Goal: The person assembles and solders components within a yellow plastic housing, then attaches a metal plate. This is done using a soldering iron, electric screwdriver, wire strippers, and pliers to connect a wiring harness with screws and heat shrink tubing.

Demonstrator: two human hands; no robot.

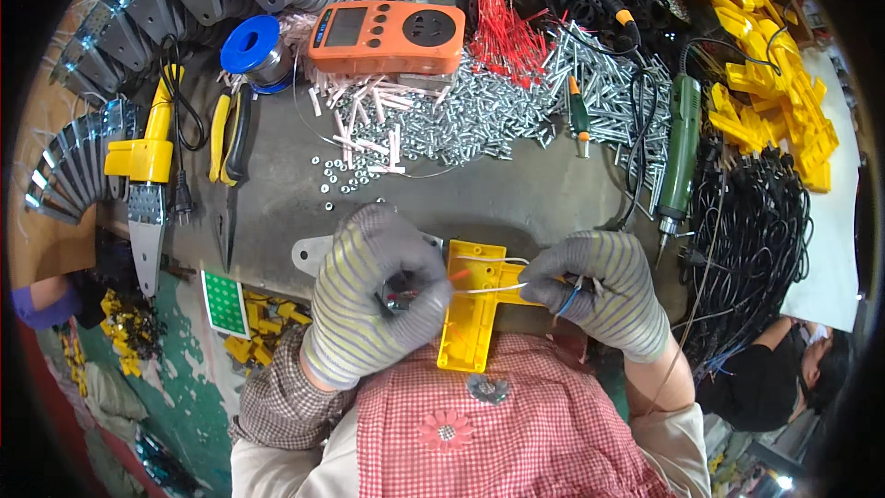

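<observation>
A striped grey work glove covers my left hand (pixel 373 300), its fingers closed in a pinch. It grips one end of a thin white wire (pixel 489 290); a small red piece (pixel 460 274) pokes out by its fingertips. My right hand (pixel 604 290), gloved alike, pinches the wire's other end, and a short blue wire (pixel 569 301) shows at its fingers. Beneath the wire lies an open yellow T-shaped plastic housing half (pixel 468 337), at the table edge against my apron. A flat grey metal plate (pixel 309 254) is partly hidden behind my left hand.
Beyond my hands lie heaped screws (pixel 461 115), red sleeved parts (pixel 507 37), an orange meter (pixel 387 37) and a solder spool (pixel 253 51). Pliers (pixel 230 134) and a finished-looking yellow-handled tool (pixel 147 161) lie left. A green electric screwdriver (pixel 680 148), black cords (pixel 747 221) and yellow housings (pixel 774 65) lie right.
</observation>
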